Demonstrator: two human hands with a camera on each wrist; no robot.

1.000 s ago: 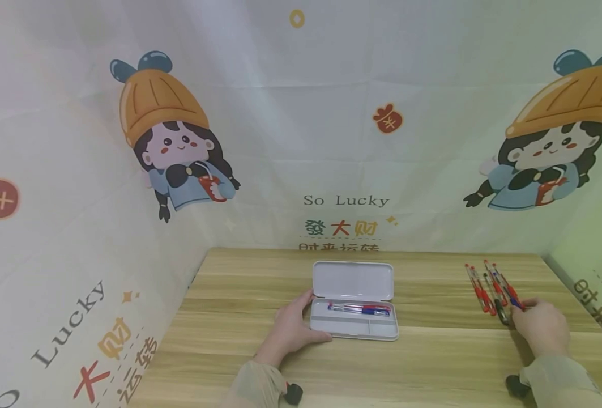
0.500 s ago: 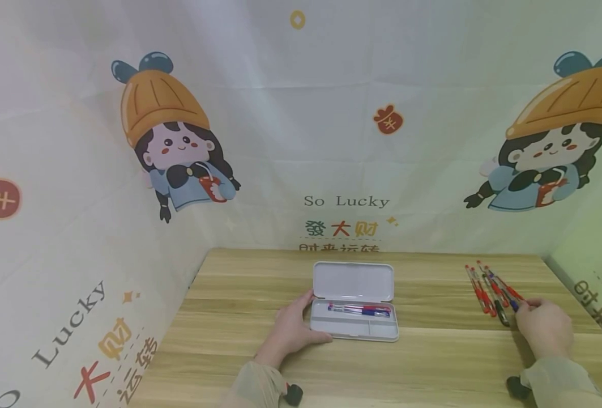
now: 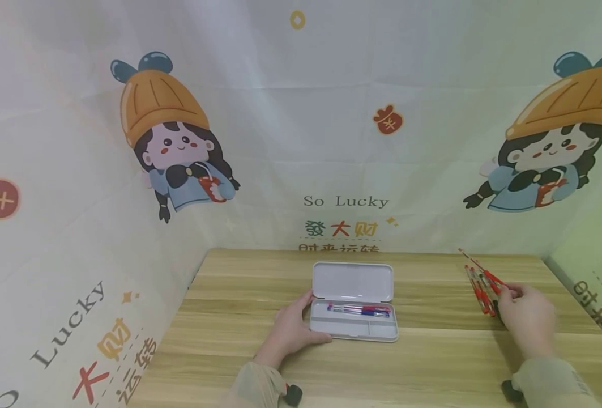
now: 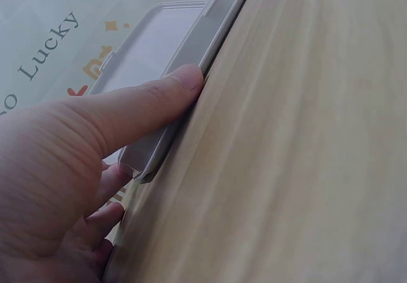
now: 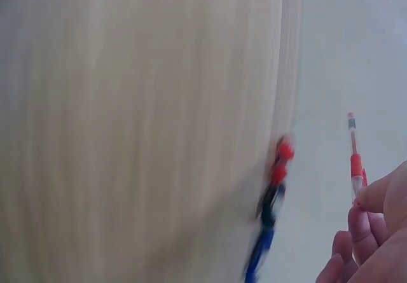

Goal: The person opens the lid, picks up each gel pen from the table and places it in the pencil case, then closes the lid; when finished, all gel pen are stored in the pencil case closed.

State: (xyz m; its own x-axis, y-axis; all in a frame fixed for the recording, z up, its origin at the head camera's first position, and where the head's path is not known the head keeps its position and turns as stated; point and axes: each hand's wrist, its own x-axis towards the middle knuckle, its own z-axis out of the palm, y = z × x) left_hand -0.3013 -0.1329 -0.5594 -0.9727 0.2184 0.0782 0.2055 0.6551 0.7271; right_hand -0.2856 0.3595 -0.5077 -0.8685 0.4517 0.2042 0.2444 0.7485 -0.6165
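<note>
My left hand (image 3: pixel 293 328) holds the left end of an open pale grey pencil case (image 3: pixel 338 327). In the left wrist view the thumb (image 4: pixel 143 108) lies along the case's front wall (image 4: pixel 213 32), with the other fingers round its end. A red pen (image 3: pixel 377 306) and a blue pen (image 3: pixel 374 313) lie side by side in the long rear compartment. Over at the right, my right hand (image 3: pixel 527 317) pinches another red gel pen (image 5: pixel 354 159) by one end, its other end tilted up and away. Below it several pens (image 3: pixel 480 294) lie bunched on the table, partly hidden by the hand.
The wooden table (image 3: pixel 433 362) meets a printed cloth backdrop (image 3: pixel 265 141) at its back and sides. The raised case lid (image 3: pixel 353 281) stands behind the tray. Blurred red, black and blue pen ends (image 5: pixel 273 194) show in the right wrist view.
My right hand has lifted a red pen from the bunch and moved slightly left with it. The left hand and the pencil case have stayed in place.
</note>
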